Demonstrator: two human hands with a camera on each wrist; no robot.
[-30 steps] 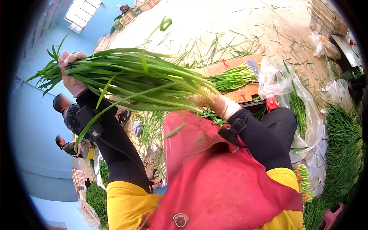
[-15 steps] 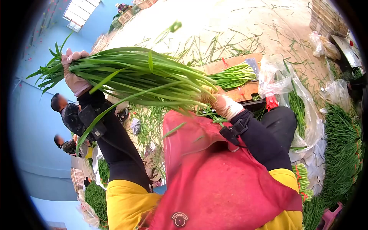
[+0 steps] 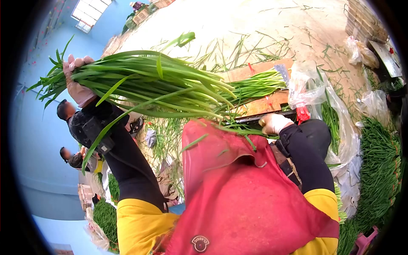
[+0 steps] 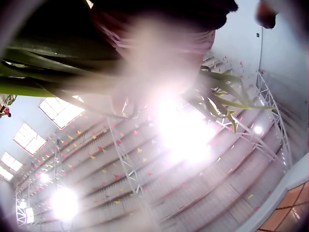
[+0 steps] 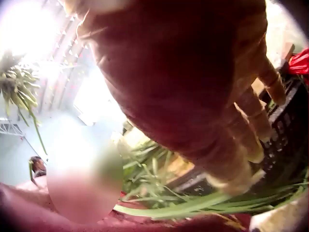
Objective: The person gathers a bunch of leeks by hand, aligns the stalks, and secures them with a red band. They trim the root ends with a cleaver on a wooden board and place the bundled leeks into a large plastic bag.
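A large bundle of long green leaves [image 3: 148, 85] stretches across the upper left of the head view, pale stalk ends towards the right. The gloved left hand [image 3: 78, 83] grips it near the leafy tips; in the left wrist view that hand [image 4: 164, 58] is blurred against the ceiling. Away from the bundle, the gloved right hand [image 3: 274, 124] is low beside the dark crate edge, above the red apron [image 3: 250, 191]. In the right wrist view the right hand [image 5: 178, 82] has its fingers spread downward over loose green stalks [image 5: 193, 205]; contact with them is unclear.
Cut stalks [image 3: 261, 85] lie on a brown board [image 3: 255, 108] over a dark crate. Clear plastic bags [image 3: 308, 87] and stacked greens [image 3: 378, 170] are at the right. Two people sit at the left; leaf scraps litter the floor.
The right hand has let go of the bundle's stalk ends and moved right and down to the crate edge. The left hand still holds the bundle, nearly in place.
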